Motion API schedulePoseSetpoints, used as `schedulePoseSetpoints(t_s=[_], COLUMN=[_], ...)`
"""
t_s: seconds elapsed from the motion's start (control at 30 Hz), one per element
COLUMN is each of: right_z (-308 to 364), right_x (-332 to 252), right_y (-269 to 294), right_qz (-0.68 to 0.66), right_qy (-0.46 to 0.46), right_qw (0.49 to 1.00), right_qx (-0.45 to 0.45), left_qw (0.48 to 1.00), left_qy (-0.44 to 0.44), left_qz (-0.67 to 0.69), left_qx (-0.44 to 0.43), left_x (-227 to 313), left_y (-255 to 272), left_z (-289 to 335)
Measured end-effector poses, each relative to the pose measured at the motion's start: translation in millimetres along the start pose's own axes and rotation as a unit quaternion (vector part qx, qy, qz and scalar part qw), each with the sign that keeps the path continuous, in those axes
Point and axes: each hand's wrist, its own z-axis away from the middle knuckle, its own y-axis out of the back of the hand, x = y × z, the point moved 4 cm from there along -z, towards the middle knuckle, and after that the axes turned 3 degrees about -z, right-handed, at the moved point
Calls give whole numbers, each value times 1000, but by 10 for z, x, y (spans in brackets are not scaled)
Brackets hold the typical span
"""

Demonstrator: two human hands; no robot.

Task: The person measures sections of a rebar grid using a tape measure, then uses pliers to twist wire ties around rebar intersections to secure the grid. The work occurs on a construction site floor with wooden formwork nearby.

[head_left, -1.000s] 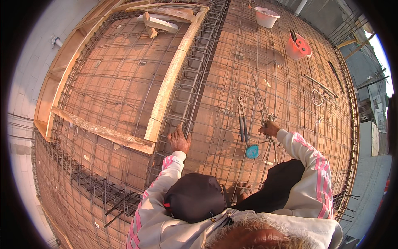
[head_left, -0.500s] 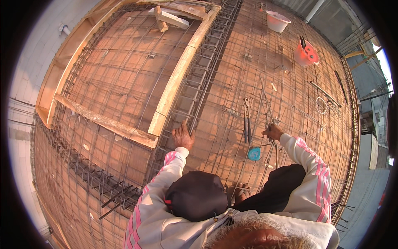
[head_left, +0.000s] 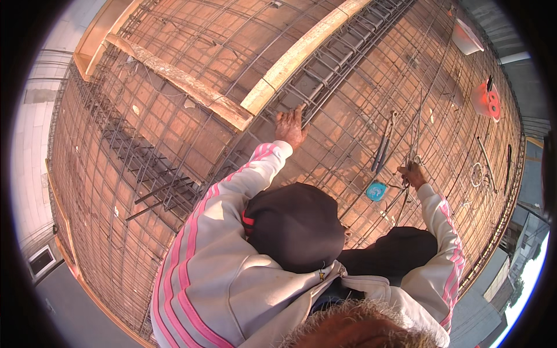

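My left hand reaches forward to a long rebar beam cage. Its fingers are stretched out and rest on the bars beside the end of a timber board. Low over the rebar mesh, my right hand is closed around what looks like a bundle of thin wire, whose strands stick out ahead of it and behind it. Left of that hand lie long-handled pincers with dark grips. A turquoise tape measure sits near them on the mesh.
Timber boards, one of them a rough plank, frame a mesh section at left. Cut bar ends jut out at lower left. A pale tub and a red-orange bucket stand at far right, with a wire coil nearer.
The view has swung left and down, so everything sits further right and higher. My left hand stays at the beam cage; my right hand keeps its grip beside the pincers.
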Motion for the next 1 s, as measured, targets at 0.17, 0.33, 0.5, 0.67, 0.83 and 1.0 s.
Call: schedulePoseSetpoints(t_s=[0.17, 0.33, 0.5, 0.67, 0.83, 1.0], right_z=[11, 47, 74, 18, -7, -16], right_x=[-11, -61, -42, -13, 32, 49], right_y=[11, -17, -9, -18, -30, -3], right_qz=[29, -16, -42, -13, -25, -1], right_qy=[-18, 1, -31, -21, -15, -29], right_qw=[999, 1000, 999, 1000, 999, 999], right_qx=[4, -4, -5, 4, 15, 23], left_qw=[999, 999, 999, 999, 999, 999], left_qy=[-5, -7, -12, 3, 6, 5], left_qz=[7, 24, -3, 14, 25, 23], left_qx=[32, 27, 46, 29, 21, 23], left_x=[0, -20, 3, 5, 8, 13], left_y=[18, 4, 14, 28, 52, 74], left_z=[6, 10, 6, 5, 11, 16])
